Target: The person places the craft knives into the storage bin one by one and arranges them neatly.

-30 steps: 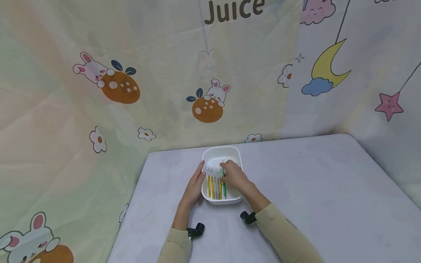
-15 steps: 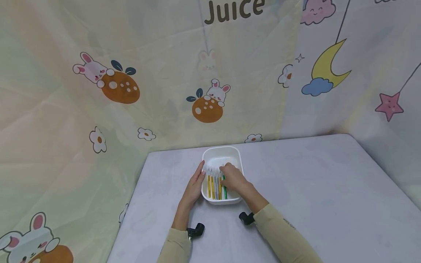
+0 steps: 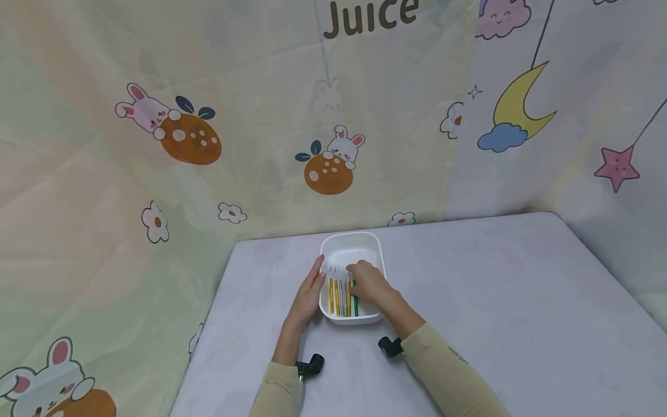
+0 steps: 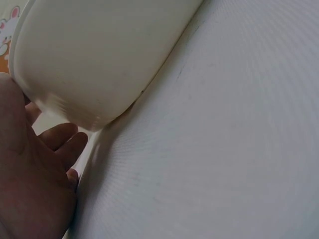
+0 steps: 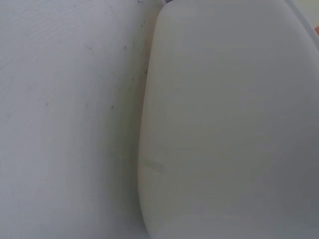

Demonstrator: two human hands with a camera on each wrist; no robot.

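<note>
A white rounded tray (image 3: 367, 242) stands on the table. Several slender pen-like sticks (image 3: 336, 296) with yellow and silver metallic barrels and clear or whitish upper ends lie side by side in it. My right hand (image 3: 371, 284) reaches over the tray's right side and pinches a green stick (image 3: 356, 306) at the row's right end; the hand hides its upper part. My left hand (image 3: 306, 298) rests against the tray's left side, its fingers fairly straight at the rim. The left wrist view shows this hand (image 4: 32, 164) beside the tray wall (image 4: 99, 55).
A table with a pale cloth (image 3: 495, 301) extends around the tray, mostly to the right. Behind it hangs a printed curtain (image 3: 260, 116) with bunnies, flowers and a moon. In the right wrist view, the tray's outer wall (image 5: 224, 119) fills most of the picture.
My right hand has shifted slightly down and left, and the green stick has moved a little with it, ending nearer the row. The left hand and the tray stay in place.
</note>
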